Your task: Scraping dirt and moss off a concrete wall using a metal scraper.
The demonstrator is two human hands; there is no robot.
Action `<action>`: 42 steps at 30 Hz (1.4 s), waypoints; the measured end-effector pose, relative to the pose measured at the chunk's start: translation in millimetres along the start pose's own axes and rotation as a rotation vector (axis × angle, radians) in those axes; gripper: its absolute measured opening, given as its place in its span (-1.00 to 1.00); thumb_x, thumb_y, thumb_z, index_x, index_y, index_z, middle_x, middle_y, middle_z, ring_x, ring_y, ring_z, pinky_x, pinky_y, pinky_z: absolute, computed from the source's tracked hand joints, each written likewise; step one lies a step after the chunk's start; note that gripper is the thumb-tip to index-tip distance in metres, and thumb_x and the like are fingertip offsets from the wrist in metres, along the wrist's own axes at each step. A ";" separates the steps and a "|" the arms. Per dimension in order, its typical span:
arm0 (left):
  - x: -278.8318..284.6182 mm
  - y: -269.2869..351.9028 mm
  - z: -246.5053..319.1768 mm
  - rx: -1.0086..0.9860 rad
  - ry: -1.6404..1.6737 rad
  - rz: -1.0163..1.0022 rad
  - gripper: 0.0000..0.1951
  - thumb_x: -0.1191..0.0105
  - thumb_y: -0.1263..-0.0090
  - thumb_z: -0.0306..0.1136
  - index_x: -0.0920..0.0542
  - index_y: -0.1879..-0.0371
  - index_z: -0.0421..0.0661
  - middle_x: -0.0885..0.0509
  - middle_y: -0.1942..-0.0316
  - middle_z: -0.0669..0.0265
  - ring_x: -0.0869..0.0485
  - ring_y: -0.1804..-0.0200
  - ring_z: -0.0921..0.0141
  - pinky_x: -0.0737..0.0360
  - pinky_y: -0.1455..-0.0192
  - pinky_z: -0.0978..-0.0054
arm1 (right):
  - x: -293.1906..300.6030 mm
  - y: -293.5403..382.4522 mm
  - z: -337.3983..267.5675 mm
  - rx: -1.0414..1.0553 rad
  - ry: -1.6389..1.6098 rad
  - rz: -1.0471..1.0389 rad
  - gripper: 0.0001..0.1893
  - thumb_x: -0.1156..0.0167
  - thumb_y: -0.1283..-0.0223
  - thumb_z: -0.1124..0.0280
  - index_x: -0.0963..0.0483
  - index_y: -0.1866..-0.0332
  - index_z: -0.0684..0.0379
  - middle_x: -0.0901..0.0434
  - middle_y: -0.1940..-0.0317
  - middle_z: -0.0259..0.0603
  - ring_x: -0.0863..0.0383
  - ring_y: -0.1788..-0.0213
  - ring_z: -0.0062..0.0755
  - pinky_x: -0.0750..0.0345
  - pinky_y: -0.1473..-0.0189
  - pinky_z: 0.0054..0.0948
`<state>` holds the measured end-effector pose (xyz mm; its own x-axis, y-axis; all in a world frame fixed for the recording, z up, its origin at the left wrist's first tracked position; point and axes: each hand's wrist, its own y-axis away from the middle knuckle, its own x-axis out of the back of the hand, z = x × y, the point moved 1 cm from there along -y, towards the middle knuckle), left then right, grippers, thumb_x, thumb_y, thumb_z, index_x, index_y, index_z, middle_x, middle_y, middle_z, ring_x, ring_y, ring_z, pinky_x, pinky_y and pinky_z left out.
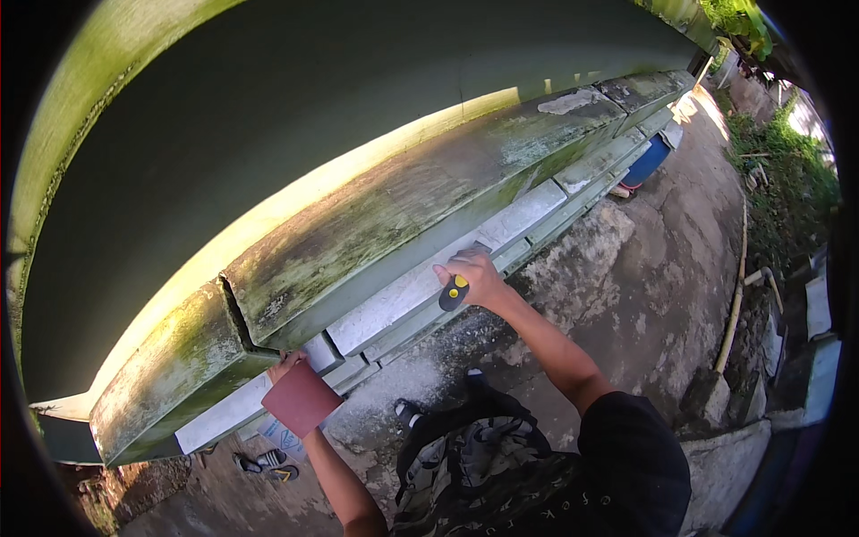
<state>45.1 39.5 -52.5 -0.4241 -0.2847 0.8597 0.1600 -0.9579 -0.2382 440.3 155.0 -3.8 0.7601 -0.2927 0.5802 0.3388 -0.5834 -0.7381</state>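
Note:
My right hand (475, 275) grips a scraper (454, 293) by its black and yellow handle. Part of its metal blade shows beyond my fingers, at a whitish, scraped-looking ledge (402, 292) of the wall. Farther left, my left hand (287, 364) is at the same stepped ledge, near a gap between sections. A reddish-brown sheet, apparently sandpaper (302, 397), is in that hand and hides most of it and the wrist. Above the ledge runs a wider mossy, stained sill (416, 194).
White dust (402, 386) covers the concrete ground (664, 268) near my feet. Sandals (262, 462) and a printed bag (282, 440) lie at lower left. A blue container (647, 161) stands by the wall's far end. A pole (735, 309) and plants (772, 181) line the right side.

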 end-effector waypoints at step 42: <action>5.9 -0.3 15.9 -0.072 -0.026 0.078 -0.94 -0.06 -0.22 -0.40 -0.61 0.41 -0.02 -0.58 0.28 0.17 -0.55 0.18 0.12 -0.37 -0.01 0.22 | -18.6 -30.9 16.8 0.009 -0.296 0.089 -0.66 -0.34 -0.15 0.43 -0.39 0.66 0.18 -0.44 0.73 -0.09 -0.53 0.63 -0.03 -0.42 0.56 -0.19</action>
<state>56.7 38.7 -40.3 -0.3897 -0.3586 0.8483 0.1273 -0.9332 -0.3360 425.1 191.2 2.4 0.9150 -0.1083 0.3887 0.2674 -0.5586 -0.7851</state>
